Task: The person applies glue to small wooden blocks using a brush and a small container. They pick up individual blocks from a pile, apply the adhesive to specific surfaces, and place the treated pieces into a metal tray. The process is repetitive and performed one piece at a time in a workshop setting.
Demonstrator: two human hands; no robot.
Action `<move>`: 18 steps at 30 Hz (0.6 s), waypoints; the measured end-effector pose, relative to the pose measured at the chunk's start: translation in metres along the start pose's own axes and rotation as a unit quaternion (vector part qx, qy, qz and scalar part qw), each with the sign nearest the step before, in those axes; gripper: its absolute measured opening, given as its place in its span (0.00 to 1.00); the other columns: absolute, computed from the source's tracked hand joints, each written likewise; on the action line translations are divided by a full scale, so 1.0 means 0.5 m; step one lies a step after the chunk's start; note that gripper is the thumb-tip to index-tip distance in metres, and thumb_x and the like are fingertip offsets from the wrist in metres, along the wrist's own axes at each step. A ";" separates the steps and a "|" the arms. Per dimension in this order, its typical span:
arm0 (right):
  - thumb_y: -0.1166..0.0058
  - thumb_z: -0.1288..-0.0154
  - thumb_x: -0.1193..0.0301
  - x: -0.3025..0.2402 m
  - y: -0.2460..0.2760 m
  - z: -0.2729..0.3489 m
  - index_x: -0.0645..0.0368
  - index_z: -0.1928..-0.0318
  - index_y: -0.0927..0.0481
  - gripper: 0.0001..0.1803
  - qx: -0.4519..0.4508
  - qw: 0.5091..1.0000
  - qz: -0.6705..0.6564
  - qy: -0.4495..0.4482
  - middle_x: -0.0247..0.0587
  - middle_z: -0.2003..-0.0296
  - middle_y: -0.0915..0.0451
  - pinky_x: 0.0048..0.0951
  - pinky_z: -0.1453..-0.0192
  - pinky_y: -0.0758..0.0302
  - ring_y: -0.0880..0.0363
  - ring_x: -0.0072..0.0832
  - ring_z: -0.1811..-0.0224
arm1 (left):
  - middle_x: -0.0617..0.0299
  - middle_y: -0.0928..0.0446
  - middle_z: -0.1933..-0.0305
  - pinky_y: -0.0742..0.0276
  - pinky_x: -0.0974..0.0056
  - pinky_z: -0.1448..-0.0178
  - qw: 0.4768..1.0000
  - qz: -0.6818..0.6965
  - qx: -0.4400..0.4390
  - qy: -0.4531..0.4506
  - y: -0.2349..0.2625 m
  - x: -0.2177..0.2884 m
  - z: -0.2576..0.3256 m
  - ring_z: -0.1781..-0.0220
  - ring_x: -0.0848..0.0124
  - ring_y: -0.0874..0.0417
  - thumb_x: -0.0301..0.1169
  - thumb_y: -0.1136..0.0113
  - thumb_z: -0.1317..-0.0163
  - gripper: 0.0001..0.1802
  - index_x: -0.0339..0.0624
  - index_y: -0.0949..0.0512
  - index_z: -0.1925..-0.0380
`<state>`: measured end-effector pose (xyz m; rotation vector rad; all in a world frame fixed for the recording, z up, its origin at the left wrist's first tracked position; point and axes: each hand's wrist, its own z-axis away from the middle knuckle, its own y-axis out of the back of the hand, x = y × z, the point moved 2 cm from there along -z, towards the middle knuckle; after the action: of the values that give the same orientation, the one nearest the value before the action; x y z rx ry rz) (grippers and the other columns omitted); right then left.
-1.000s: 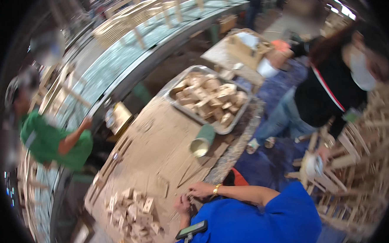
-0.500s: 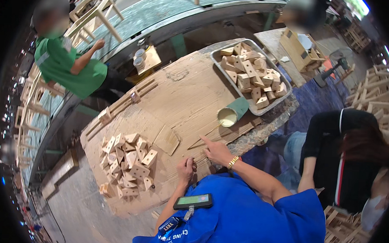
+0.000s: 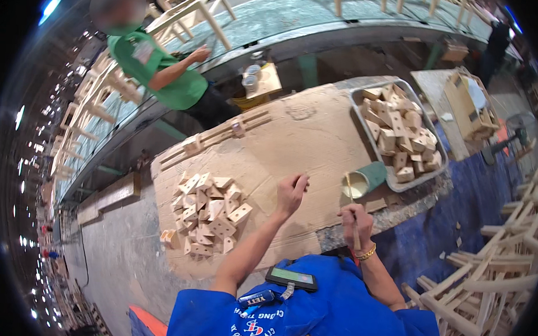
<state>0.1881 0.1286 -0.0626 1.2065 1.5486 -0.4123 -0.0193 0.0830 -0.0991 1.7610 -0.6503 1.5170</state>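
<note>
My right hand (image 3: pixel 356 224) is closed around a thin wooden stick (image 3: pixel 349 186), whose far end reaches up to the mouth of a green cup (image 3: pixel 374 174). Cream-coloured, glue-like stuff shows inside the cup, which lies tilted beside the metal tray. My left hand (image 3: pixel 292 194) hovers over the cardboard with its fingers curled in; whatever may be in them is hidden. To the left of it sits a heap of small angled wooden blocks (image 3: pixel 210 210) with drilled holes. More such blocks (image 3: pixel 397 128) fill the grey tray (image 3: pixel 438 138) at the right.
Cardboard (image 3: pixel 269 162) covers the worktable. Wooden strips (image 3: pixel 213 137) lie along its far edge. Beyond, a person in green (image 3: pixel 159 73) stands by a long green-topped bench (image 3: pixel 275 21) carrying wooden frames. Stacked wooden frames (image 3: pixel 486 285) and a fan (image 3: pixel 510 139) are at the right.
My right hand has gone from pointing over the cardboard to gripping the stick near the cup. My left hand has risen farther over the cardboard. The view has shifted; the person at right is out of it.
</note>
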 end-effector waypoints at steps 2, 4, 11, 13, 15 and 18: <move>0.56 0.32 0.63 0.008 0.055 0.000 0.64 0.59 0.28 0.15 0.087 0.986 -0.140 -0.031 0.38 0.76 0.24 0.23 0.77 0.31 0.29 0.22 0.81 | 0.59 0.24 0.77 0.29 0.70 0.72 0.995 -0.071 -0.067 -0.018 -0.077 0.013 -0.054 0.77 0.76 0.25 0.33 0.48 0.38 0.13 0.31 0.22 0.69; 0.62 0.30 0.58 0.015 0.111 -0.008 0.68 0.54 0.30 0.22 0.161 0.977 -0.138 0.004 0.40 0.70 0.25 0.18 0.76 0.34 0.33 0.19 0.80 | 0.58 0.23 0.77 0.29 0.68 0.71 0.987 -0.106 -0.114 -0.050 -0.168 0.043 -0.105 0.77 0.74 0.24 0.33 0.46 0.40 0.13 0.31 0.22 0.69; 0.64 0.31 0.64 0.071 0.251 0.041 0.67 0.53 0.29 0.18 0.333 0.941 -0.052 -0.042 0.40 0.65 0.27 0.17 0.75 0.35 0.32 0.17 0.77 | 0.45 0.27 0.58 0.26 0.53 0.55 0.932 -0.304 -0.162 -0.110 -0.464 0.098 -0.236 0.55 0.53 0.24 0.39 0.36 0.51 0.26 0.33 0.29 0.57; 0.66 0.31 0.68 0.077 0.265 0.056 0.66 0.54 0.29 0.16 0.334 0.939 -0.023 -0.076 0.39 0.65 0.26 0.17 0.75 0.35 0.31 0.17 0.77 | 0.43 0.31 0.51 0.26 0.51 0.54 0.914 -0.371 -0.154 -0.057 -0.505 0.102 -0.235 0.52 0.51 0.26 0.40 0.35 0.53 0.32 0.34 0.33 0.51; 0.65 0.31 0.68 0.085 0.265 0.068 0.66 0.53 0.29 0.16 0.349 0.931 -0.043 -0.097 0.39 0.65 0.26 0.17 0.75 0.35 0.31 0.17 0.77 | 0.44 0.33 0.49 0.26 0.51 0.52 0.913 -0.372 -0.158 -0.057 -0.510 0.099 -0.240 0.53 0.50 0.25 0.39 0.36 0.53 0.33 0.35 0.35 0.49; 0.64 0.31 0.68 0.090 0.258 0.085 0.65 0.52 0.29 0.15 0.353 0.925 -0.079 -0.114 0.37 0.67 0.25 0.18 0.76 0.36 0.31 0.18 0.77 | 0.45 0.34 0.46 0.26 0.49 0.50 0.928 -0.355 -0.110 -0.037 -0.513 0.061 -0.242 0.48 0.50 0.27 0.33 0.42 0.58 0.34 0.38 0.36 0.46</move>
<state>0.3240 0.1720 -0.0763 1.5018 1.3271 -1.2531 0.1063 0.3387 -0.1109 1.6293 -0.1610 0.8467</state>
